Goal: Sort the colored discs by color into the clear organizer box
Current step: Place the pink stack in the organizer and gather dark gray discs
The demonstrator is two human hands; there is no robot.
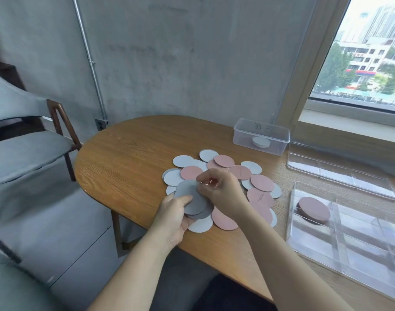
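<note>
Left hand (pixel 173 217) grips grey discs (pixel 189 196) (thumb on top) over the loose pile (pixel 261 182), table centre. Right hand (pixel 221 191) pinches top disc's far edge. Organizer box (pixel 360 254), near right, holds mauve stack (pixel 313 209).

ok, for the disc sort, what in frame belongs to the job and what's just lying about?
Job: grey discs gripped in the left hand, right hand pinching their edge; disc pile of pink, white and grey; organizer box with a mauve stack in one compartment.
Lying about: small clear tub with white discs inside; clear lid; chair.
</note>
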